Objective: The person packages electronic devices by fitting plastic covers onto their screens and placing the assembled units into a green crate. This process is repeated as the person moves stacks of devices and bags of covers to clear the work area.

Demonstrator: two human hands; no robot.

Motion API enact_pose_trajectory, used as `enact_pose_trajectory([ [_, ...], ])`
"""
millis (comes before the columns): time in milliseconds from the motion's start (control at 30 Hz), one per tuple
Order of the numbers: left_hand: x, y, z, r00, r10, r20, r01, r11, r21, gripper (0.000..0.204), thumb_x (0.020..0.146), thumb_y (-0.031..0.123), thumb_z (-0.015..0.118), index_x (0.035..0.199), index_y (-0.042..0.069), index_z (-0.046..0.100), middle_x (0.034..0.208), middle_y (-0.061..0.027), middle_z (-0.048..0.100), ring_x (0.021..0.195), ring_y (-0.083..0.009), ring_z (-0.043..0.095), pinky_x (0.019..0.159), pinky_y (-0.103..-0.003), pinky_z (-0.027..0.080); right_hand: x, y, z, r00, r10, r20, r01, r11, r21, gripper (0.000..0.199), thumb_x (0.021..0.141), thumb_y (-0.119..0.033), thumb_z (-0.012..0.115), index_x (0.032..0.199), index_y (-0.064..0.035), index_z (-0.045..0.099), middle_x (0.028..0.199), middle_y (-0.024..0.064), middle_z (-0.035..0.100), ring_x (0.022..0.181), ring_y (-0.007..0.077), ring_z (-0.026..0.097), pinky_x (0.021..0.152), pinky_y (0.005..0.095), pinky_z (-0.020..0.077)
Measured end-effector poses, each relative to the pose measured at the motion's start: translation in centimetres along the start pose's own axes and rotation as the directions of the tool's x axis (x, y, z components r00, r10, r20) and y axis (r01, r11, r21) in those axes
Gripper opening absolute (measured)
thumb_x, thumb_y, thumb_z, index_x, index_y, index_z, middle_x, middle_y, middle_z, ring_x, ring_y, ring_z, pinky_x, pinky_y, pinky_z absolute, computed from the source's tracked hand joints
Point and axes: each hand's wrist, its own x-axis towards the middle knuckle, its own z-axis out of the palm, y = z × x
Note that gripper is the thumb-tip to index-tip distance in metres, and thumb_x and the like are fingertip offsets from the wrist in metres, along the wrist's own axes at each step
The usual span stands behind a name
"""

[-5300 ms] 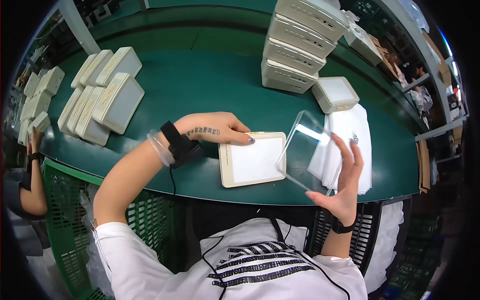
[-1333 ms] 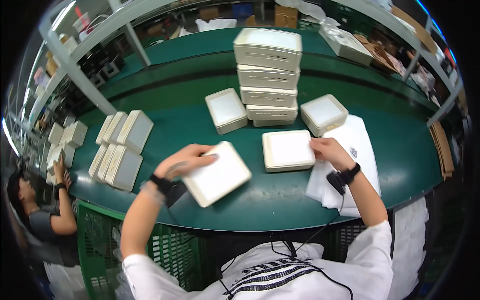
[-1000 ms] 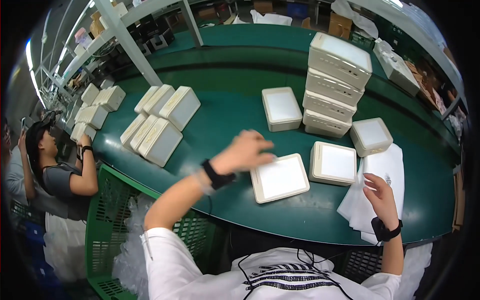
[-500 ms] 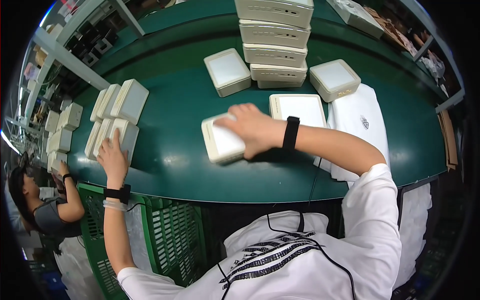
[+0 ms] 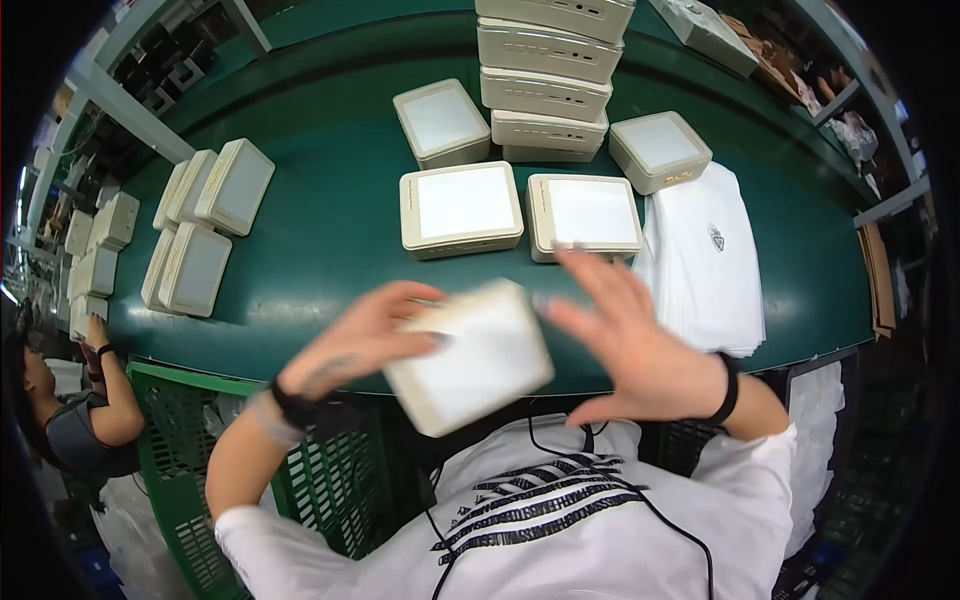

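Gone from the front of the row (image 5: 198,270) at left is one box (image 5: 468,358), now up over the table's near edge in my left hand (image 5: 352,338); my right hand (image 5: 650,350) has let go of the flat box (image 5: 462,206), which lies on the table (image 5: 330,225). My left thumb presses on the pale panel (image 5: 480,340), pinching the box by its left side; the fingers' hold beneath is hidden. My right fingers are spread, near its far-right corner; blur keeps me from telling whether they touch. I'd judge it stiff, light enough for one hand, smooth enough to slip, the panel prone to scratches, so best held by its rim at opposite sides. Panel up and tilted, its long axis runs from near-left to far-right.
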Motion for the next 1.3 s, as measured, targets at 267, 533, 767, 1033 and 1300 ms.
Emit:
enact_pose_trajectory([
  [267,6.9,-0.6,4.6,0.972,0.193,0.134,-0.196,0.981,0.008,0.051,0.079,0.022,0.075,0.118,0.001,0.048,0.109,-0.0128,0.060,0.094,-0.0178,0.060,0.079,-0.030,0.049,-2.3,2.7,4.1,0.999,-0.010,0.048,0.013,0.998,-0.062,0.101,0.054,-0.027,0.084,0.137,-0.0072,0.030,0.134,0.0231,0.036,0.123,0.0435,0.037,0.105,0.0584,0.0249],
  [533,-6.3,-3.3,-21.2,0.288,0.726,-0.624,0.675,0.309,0.670,0.073,0.070,0.039,0.076,0.126,0.000,0.048,0.117,-0.0238,0.055,0.109,-0.0387,0.052,0.090,-0.045,0.044,-3.7,6.4,3.6,0.962,0.272,0.025,-0.273,0.952,0.141,0.108,0.052,-0.024,0.085,0.141,-0.0062,0.026,0.138,0.0239,0.033,0.125,0.0438,0.035,0.108,0.0480,0.0284],
  [767,-10.4,-9.0,-28.1,0.344,0.408,-0.846,0.745,0.430,0.510,0.081,0.060,0.031,0.082,0.126,-0.002,0.048,0.112,-0.0254,0.058,0.105,-0.0399,0.056,0.091,-0.042,0.045,-2.5,5.2,4.0,0.979,0.198,0.045,-0.189,0.971,-0.147,0.105,0.055,-0.022,0.086,0.141,-0.0063,0.029,0.143,0.0253,0.026,0.131,0.0440,0.030,0.110,0.0506,0.0259],
  [1033,-12.0,-2.1,-16.4,0.661,0.305,-0.686,-0.020,0.920,0.390,0.070,0.066,0.017,0.078,0.128,-0.002,0.051,0.112,-0.0138,0.062,0.100,-0.0197,0.060,0.089,-0.032,0.047,-2.7,4.5,3.1,0.955,0.262,0.138,-0.248,0.962,-0.113,0.102,0.058,-0.020,0.086,0.142,-0.0080,0.029,0.146,0.0276,0.021,0.136,0.0454,0.022,0.113,0.0510,0.0206],
  [1300,1.9,-1.3,-2.8,0.981,0.133,0.137,-0.172,0.930,0.325,0.064,0.079,0.031,0.072,0.130,-0.002,0.051,0.121,-0.0153,0.060,0.107,-0.0206,0.058,0.094,-0.032,0.044,-2.6,3.9,3.1,0.952,0.266,0.153,-0.246,0.959,-0.139,0.093,0.064,-0.020,0.083,0.140,-0.0083,0.033,0.148,0.0296,0.018,0.135,0.0467,0.022,0.112,0.0495,0.0222],
])
